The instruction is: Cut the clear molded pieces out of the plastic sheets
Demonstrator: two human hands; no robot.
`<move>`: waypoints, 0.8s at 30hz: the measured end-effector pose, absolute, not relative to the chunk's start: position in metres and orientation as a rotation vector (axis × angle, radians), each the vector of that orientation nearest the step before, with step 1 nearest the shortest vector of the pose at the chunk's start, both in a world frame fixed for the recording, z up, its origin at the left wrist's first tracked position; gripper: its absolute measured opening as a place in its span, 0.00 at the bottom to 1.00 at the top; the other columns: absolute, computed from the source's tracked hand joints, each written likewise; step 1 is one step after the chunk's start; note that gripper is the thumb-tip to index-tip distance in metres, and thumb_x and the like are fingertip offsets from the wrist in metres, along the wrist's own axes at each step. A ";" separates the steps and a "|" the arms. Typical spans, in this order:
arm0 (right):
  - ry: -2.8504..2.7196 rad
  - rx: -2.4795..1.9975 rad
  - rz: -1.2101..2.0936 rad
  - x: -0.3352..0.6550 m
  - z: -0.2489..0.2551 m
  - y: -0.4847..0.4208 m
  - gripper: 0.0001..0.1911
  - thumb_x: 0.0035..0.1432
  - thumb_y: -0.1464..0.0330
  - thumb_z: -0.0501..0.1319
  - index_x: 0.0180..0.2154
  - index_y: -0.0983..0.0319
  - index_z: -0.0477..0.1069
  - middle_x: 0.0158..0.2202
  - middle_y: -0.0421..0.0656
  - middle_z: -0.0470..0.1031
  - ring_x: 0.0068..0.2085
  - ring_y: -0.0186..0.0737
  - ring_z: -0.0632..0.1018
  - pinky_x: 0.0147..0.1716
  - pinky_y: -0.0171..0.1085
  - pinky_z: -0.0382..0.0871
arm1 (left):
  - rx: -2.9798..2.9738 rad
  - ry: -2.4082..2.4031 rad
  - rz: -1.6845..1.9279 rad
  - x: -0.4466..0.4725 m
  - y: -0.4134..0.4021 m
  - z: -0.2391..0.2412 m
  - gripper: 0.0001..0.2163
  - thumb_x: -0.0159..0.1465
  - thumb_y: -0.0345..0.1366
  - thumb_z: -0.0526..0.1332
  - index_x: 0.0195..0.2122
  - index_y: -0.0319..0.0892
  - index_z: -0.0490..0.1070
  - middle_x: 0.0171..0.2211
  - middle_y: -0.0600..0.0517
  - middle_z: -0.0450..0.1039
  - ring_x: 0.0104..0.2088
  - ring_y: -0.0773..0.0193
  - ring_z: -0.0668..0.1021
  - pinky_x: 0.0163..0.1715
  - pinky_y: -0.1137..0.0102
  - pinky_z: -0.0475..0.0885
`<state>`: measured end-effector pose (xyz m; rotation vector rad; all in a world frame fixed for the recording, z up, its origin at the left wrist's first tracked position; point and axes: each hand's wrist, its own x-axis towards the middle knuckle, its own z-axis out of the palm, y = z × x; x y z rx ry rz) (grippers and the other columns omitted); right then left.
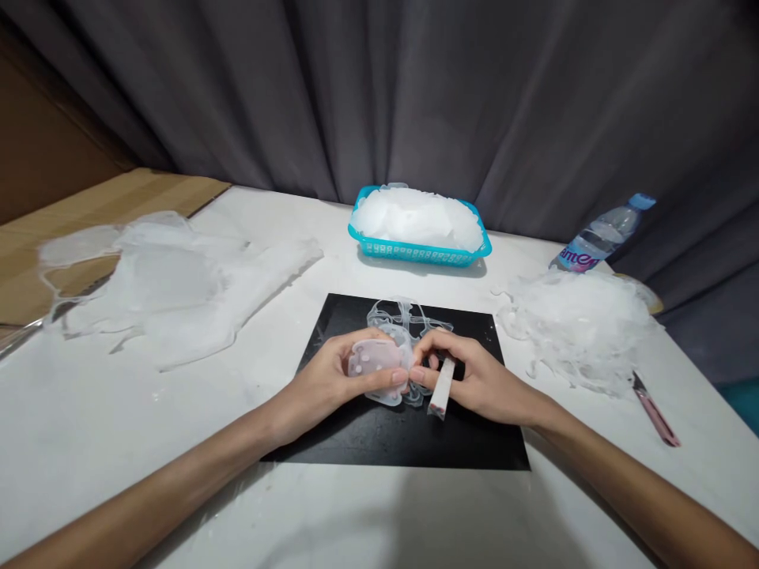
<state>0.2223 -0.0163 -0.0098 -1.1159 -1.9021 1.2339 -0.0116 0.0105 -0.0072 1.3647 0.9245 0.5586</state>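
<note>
My left hand (341, 379) is closed around a translucent silicone piece (375, 359) with small white nubs, holding it just above a black mat (403, 427). My right hand (474, 379) grips a small white knife-like tool (442, 387) and pinches the thin trimming at the piece's edge. Loose translucent trimmings (409, 316) trail from the piece across the mat behind my fingers. The tool's tip is hidden between my hands.
A turquoise basket (418, 251) heaped with translucent pieces stands behind the mat. A pile of scrap trimmings (581, 324) lies at the right, a pink cutter (655, 411) beside it, a water bottle (598, 241) behind. Plastic sheets (178, 276) and cardboard (88, 213) lie at the left.
</note>
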 end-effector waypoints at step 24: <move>-1.976 -1.605 0.508 0.265 -0.023 0.013 0.05 0.62 0.67 0.64 0.36 0.59 0.69 0.33 0.40 0.74 0.37 0.43 0.73 0.37 0.39 0.62 | 1.468 0.724 0.200 -0.018 0.006 -0.001 0.15 0.64 0.49 0.70 0.36 0.39 0.79 0.31 0.51 0.79 0.31 0.63 0.78 0.30 0.73 0.70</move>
